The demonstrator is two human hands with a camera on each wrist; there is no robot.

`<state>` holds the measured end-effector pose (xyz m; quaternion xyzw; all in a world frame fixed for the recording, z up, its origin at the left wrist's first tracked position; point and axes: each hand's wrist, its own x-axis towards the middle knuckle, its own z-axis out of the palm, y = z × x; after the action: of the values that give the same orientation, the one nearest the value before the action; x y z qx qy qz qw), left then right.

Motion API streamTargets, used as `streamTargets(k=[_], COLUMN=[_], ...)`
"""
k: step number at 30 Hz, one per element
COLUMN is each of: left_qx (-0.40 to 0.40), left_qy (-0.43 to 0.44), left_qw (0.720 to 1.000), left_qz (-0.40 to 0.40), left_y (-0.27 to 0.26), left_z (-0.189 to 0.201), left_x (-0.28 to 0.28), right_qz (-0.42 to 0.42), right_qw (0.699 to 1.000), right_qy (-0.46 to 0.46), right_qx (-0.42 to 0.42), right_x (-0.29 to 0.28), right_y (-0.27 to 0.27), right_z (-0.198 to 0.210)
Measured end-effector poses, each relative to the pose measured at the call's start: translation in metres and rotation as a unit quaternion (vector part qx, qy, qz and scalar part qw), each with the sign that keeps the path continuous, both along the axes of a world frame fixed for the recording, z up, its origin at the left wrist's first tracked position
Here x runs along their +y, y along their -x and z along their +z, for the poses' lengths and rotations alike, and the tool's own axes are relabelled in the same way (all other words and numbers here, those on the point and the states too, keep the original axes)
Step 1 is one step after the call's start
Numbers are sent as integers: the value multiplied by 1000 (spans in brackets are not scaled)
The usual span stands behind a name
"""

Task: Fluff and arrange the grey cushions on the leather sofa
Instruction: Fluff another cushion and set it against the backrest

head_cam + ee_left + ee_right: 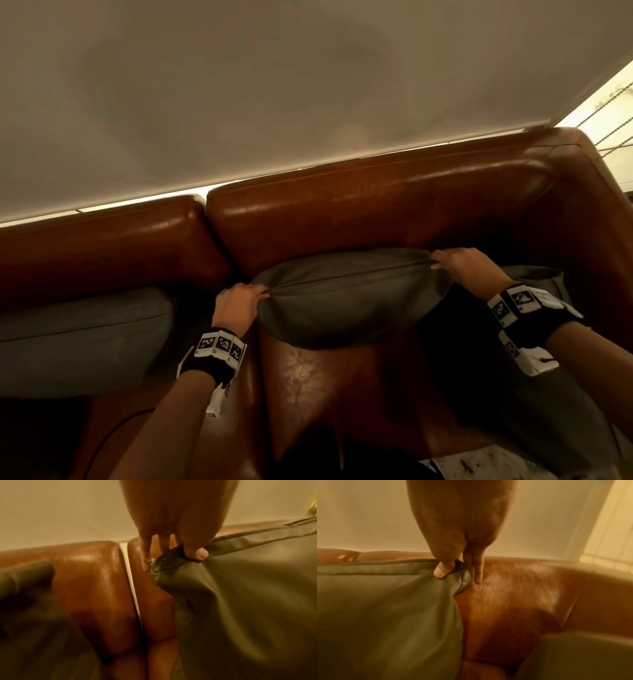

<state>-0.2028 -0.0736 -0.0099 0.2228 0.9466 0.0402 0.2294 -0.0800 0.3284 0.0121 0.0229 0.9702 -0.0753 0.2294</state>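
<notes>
A dark grey cushion (346, 301) stands on edge against the back of the brown leather sofa (376, 209), its seam along the top. My left hand (239, 298) pinches its upper left corner (164, 559) between thumb and fingers. My right hand (459, 262) pinches the upper right corner (460, 572) the same way. A lighter grey cushion (78, 335) lies on the seat to the left. Part of another grey cushion (541, 277) shows behind my right wrist, against the right armrest.
A pale roller blind (274, 85) hangs close behind the sofa back. A narrow gap (205, 198) splits the two back sections. The right armrest (596, 192) bounds the seat. Bare leather seat (301, 380) lies below the held cushion.
</notes>
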Motion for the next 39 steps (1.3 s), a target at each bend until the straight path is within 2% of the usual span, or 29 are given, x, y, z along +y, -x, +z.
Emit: streamTargets(k=[1,3,4,6,7,8,10,11,12,14,16,20,22,24,25,26,28,30,31,32,34,36,39], left_qx=[23,29,11,-33,-55,-87,-147,-158,-151,-112,-64,-11,-26,-62,-80,-93,-95,-65,-45,-26,11,37,12], left_qy=[-30,-57,-61,-102,-131,-150,-177,-195,-210,-211,-223,-264,-242,-207,-192,-184,-195,-200,-193,-187,-185,-191,-187], left_qw=[999,998,998,981,959,929,854,818,796,793,808,828,840,846,850,852,858,880,891,898,903,906,920], left_qz=[-2,3,31,162,244,327,467,518,548,560,541,495,485,487,485,482,467,427,409,398,388,376,344], left_y=[1,4,3,-4,-8,-12,-18,-20,-19,-18,-15,-11,-9,-5,-5,-6,-8,-9,-10,-10,-8,-5,-2], left_z=[2,0,-6,-13,-17,-22,-33,-36,-37,-32,-25,-14,-16,-20,-23,-26,-32,-33,-32,-32,-32,-33,-41], left_x=[-3,-12,-17,-18,-17,-15,-14,-11,-9,1,7,-4,-6,3,7,10,11,14,16,20,25,26,17], right_qz=[-10,-85,-129,-245,-318,-406,-555,-592,-608,-575,-530,-488,-501,-538,-559,-561,-461,-285,-196,-118,-6,37,42], right_qw=[1000,994,986,958,933,889,778,750,742,794,825,838,836,820,812,819,877,932,951,963,974,981,989], right_qy=[7,62,96,142,170,214,293,296,283,196,178,197,189,175,150,104,24,72,125,175,209,181,126], right_qx=[4,24,40,40,8,-20,-24,-4,6,29,81,141,124,90,74,68,136,211,204,167,85,54,67], right_x=[1,6,8,7,5,4,0,-3,-6,-17,-27,-20,-16,-19,-26,-35,-69,-121,-151,-180,-227,-244,-216], right_y=[2,8,9,11,10,8,3,1,0,3,5,6,4,7,10,12,18,32,41,51,66,73,64], right_z=[5,6,4,-3,-6,-13,-21,-25,-25,-18,-14,-7,-11,-18,-22,-28,-35,-38,-38,-39,-44,-58,-87])
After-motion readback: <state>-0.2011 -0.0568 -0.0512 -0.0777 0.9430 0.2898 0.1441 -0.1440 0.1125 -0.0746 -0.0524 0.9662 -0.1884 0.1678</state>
